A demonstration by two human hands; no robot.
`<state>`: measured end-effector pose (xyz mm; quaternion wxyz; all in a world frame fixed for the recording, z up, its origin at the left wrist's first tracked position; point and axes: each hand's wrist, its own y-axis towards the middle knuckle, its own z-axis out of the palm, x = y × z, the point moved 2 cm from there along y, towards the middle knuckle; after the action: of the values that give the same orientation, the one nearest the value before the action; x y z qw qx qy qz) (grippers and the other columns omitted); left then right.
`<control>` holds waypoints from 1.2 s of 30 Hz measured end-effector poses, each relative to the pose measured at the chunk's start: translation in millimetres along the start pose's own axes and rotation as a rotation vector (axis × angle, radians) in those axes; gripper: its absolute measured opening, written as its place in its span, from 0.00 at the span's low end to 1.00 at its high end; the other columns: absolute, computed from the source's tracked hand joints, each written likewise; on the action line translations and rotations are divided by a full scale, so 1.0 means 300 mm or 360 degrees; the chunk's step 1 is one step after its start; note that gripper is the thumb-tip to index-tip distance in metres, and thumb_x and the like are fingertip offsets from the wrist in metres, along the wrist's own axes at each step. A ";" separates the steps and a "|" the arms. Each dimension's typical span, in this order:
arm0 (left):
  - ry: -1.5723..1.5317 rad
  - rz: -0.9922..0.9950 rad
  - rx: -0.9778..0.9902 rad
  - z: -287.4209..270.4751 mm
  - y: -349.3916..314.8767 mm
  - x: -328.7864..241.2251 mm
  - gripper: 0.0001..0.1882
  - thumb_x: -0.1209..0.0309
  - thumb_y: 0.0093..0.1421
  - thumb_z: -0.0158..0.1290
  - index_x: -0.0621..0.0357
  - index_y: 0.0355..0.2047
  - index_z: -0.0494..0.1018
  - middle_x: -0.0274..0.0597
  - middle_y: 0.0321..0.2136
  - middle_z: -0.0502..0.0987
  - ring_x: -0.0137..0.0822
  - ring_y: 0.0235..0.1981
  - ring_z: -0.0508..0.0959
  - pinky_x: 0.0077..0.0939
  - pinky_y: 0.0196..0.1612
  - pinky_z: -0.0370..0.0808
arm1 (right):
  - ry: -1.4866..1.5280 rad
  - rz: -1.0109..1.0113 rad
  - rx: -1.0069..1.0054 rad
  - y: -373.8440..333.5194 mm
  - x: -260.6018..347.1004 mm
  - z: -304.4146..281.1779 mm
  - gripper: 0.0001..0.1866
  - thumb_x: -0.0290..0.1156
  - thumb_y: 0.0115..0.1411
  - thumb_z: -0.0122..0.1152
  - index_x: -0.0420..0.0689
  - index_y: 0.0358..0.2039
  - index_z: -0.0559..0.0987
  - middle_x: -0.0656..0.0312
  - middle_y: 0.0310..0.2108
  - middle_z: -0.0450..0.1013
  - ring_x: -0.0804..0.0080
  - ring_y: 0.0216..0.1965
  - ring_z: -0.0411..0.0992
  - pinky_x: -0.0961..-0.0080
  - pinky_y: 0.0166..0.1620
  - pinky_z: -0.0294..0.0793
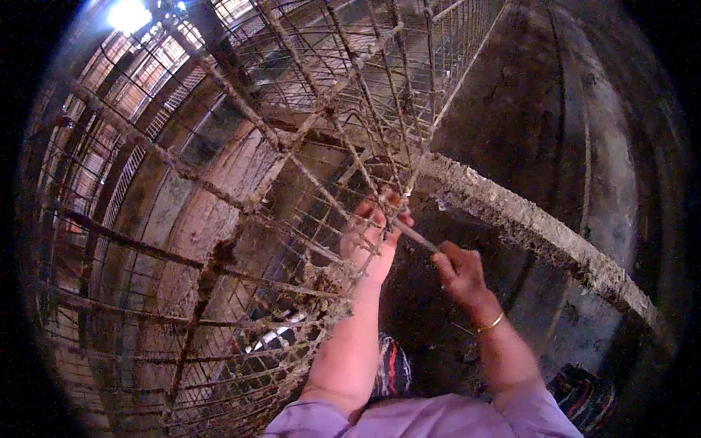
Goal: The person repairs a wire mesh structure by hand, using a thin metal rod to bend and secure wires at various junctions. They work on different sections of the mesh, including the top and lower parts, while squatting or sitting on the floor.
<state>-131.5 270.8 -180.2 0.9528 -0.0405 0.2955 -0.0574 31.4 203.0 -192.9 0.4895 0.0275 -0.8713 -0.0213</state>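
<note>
A wire cage (307,157), its bars crusted with dirt, fills the left and upper part of the head view. My left hand (376,219) is closed around its wires at the lower corner, and some fingers are partly hidden by the bars. My right hand (461,271), with a gold bangle at the wrist, is wrapped round one end of a slim rod (418,236). The rod's other end runs up to the left hand at the corner; what its tip touches is hidden by fingers and wires.
A thick, dirt-caked beam (526,212) runs from the cage corner down to the right. Behind it lies a dark floor (496,109). A bright light (130,14) shines at the upper left. Clumps of dirt (332,281) cling to the mesh beside my left forearm.
</note>
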 end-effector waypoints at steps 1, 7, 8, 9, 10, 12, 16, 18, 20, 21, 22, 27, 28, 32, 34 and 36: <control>-0.0168 0.0024 0.0026 -0.016 0.031 -0.003 0.14 0.65 0.55 0.49 0.58 0.39 0.70 0.46 0.36 0.75 0.40 0.39 0.74 0.35 0.39 0.73 | 0.0049 -0.0051 -0.0070 0.001 -0.032 -0.014 0.15 0.43 0.58 0.53 0.42 0.29 0.75 0.51 0.17 0.69 0.56 0.17 0.68 0.64 0.23 0.65; -0.0850 -0.0107 0.0485 -0.128 0.158 -0.052 0.15 0.63 0.61 0.41 0.59 0.41 0.69 0.45 0.38 0.74 0.41 0.39 0.74 0.34 0.37 0.76 | 0.0634 0.0067 0.0586 0.052 -0.010 -0.055 0.10 0.33 0.55 0.58 0.44 0.36 0.78 0.62 0.20 0.71 0.77 0.22 0.68 0.71 0.27 0.69; -0.0745 -0.0001 0.0487 -0.136 0.161 -0.054 0.16 0.63 0.61 0.40 0.60 0.43 0.68 0.46 0.39 0.74 0.41 0.40 0.75 0.34 0.39 0.76 | 0.0486 0.0102 0.0542 0.048 0.012 -0.071 0.10 0.30 0.53 0.58 0.45 0.37 0.78 0.61 0.22 0.72 0.75 0.23 0.70 0.71 0.29 0.70; -0.0644 0.0104 0.0482 -0.144 0.163 -0.056 0.17 0.62 0.62 0.40 0.60 0.44 0.68 0.47 0.40 0.74 0.42 0.40 0.75 0.35 0.41 0.75 | 0.0338 0.0137 0.0497 0.044 0.027 -0.085 0.11 0.28 0.52 0.58 0.46 0.38 0.78 0.60 0.24 0.74 0.73 0.25 0.71 0.70 0.31 0.71; -0.0573 0.0236 0.0226 -0.102 0.139 -0.054 0.15 0.66 0.61 0.43 0.60 0.46 0.66 0.48 0.41 0.74 0.41 0.39 0.75 0.31 0.37 0.77 | 0.0116 -0.0061 0.0255 0.031 0.031 -0.101 0.13 0.27 0.50 0.58 0.47 0.39 0.78 0.59 0.26 0.74 0.70 0.26 0.72 0.69 0.31 0.72; -0.0356 0.0544 -0.0156 -0.077 0.117 -0.026 0.15 0.70 0.61 0.45 0.58 0.49 0.63 0.48 0.40 0.75 0.39 0.37 0.76 0.26 0.35 0.77 | -0.0330 -0.0448 -0.0235 -0.014 0.036 -0.136 0.17 0.24 0.47 0.57 0.48 0.40 0.78 0.58 0.29 0.75 0.64 0.27 0.74 0.66 0.32 0.73; -0.0354 0.0533 0.0068 -0.068 0.114 -0.040 0.17 0.68 0.60 0.49 0.57 0.48 0.63 0.47 0.42 0.72 0.36 0.41 0.74 0.28 0.43 0.74 | -0.0886 -0.0557 -0.0495 -0.011 0.097 -0.137 0.21 0.22 0.44 0.57 0.49 0.41 0.78 0.55 0.32 0.76 0.56 0.30 0.74 0.64 0.34 0.74; -0.0163 0.0631 -0.0010 -0.132 0.160 0.014 0.18 0.66 0.61 0.48 0.58 0.49 0.62 0.47 0.43 0.72 0.37 0.41 0.74 0.28 0.41 0.74 | -0.0909 -0.0347 -0.0401 0.002 0.072 -0.121 0.21 0.22 0.44 0.58 0.49 0.41 0.78 0.55 0.32 0.76 0.55 0.31 0.74 0.66 0.35 0.74; -0.0159 0.0549 0.0167 -0.146 0.198 0.024 0.18 0.66 0.58 0.50 0.58 0.48 0.66 0.44 0.40 0.74 0.38 0.39 0.75 0.32 0.39 0.75 | -0.0783 -0.0296 -0.0424 0.008 0.055 -0.113 0.20 0.24 0.46 0.59 0.50 0.42 0.78 0.54 0.34 0.76 0.55 0.32 0.74 0.66 0.37 0.74; -0.0233 0.0412 0.0370 -0.131 0.206 0.002 0.18 0.67 0.55 0.54 0.59 0.46 0.69 0.41 0.36 0.75 0.39 0.36 0.75 0.36 0.38 0.75 | -0.0715 -0.0275 -0.0429 0.011 0.043 -0.107 0.19 0.25 0.47 0.60 0.50 0.43 0.78 0.53 0.34 0.76 0.55 0.32 0.74 0.66 0.37 0.74; -0.0408 0.0229 0.0530 -0.204 0.212 -0.023 0.18 0.66 0.55 0.54 0.59 0.46 0.69 0.41 0.35 0.75 0.38 0.35 0.75 0.35 0.35 0.76 | -0.0434 -0.0394 -0.0330 0.028 0.032 -0.066 0.18 0.26 0.48 0.60 0.50 0.43 0.78 0.52 0.34 0.75 0.56 0.32 0.75 0.66 0.36 0.74; -0.0979 0.0194 -0.0135 -0.070 0.165 0.035 0.25 0.55 0.54 0.49 0.56 0.49 0.68 0.39 0.40 0.74 0.32 0.26 0.73 0.27 0.21 0.71 | -0.0444 -0.0133 -0.0124 0.023 0.112 -0.093 0.17 0.31 0.52 0.62 0.51 0.45 0.78 0.52 0.35 0.75 0.59 0.29 0.76 0.68 0.31 0.75; -0.1044 0.0148 -0.0102 -0.080 0.165 0.034 0.26 0.55 0.53 0.49 0.55 0.49 0.68 0.39 0.41 0.74 0.32 0.25 0.72 0.26 0.20 0.70 | -0.0495 -0.0406 -0.0294 0.023 0.128 -0.106 0.15 0.30 0.53 0.60 0.52 0.43 0.78 0.55 0.29 0.76 0.60 0.25 0.75 0.68 0.29 0.75; -0.1843 -0.0539 0.0503 -0.136 0.186 0.056 0.25 0.57 0.53 0.52 0.55 0.49 0.67 0.43 0.43 0.72 0.35 0.32 0.71 0.29 0.31 0.71 | -0.1299 -0.0467 -0.0312 -0.045 0.289 -0.162 0.16 0.30 0.50 0.54 0.52 0.42 0.74 0.59 0.19 0.68 0.63 0.19 0.71 0.66 0.22 0.72; -0.1684 -0.0505 0.0617 -0.153 0.181 0.044 0.25 0.59 0.53 0.52 0.56 0.49 0.66 0.45 0.43 0.72 0.36 0.33 0.72 0.30 0.33 0.72 | -0.1523 -0.0439 -0.0251 -0.083 0.395 -0.165 0.18 0.31 0.48 0.55 0.50 0.42 0.73 0.60 0.21 0.69 0.63 0.20 0.71 0.67 0.22 0.72; -0.1409 -0.0304 0.0637 -0.146 0.180 0.034 0.25 0.60 0.54 0.53 0.56 0.49 0.66 0.46 0.43 0.72 0.38 0.35 0.72 0.32 0.35 0.72 | -0.1774 -0.0450 -0.0216 -0.094 0.441 -0.180 0.21 0.31 0.44 0.56 0.46 0.43 0.72 0.59 0.23 0.69 0.64 0.21 0.72 0.68 0.22 0.73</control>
<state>-143.2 321.0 -228.0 0.9664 0.0959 -0.1594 -0.1776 9.7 165.1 -54.0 -0.0504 0.0968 -0.9821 -0.1535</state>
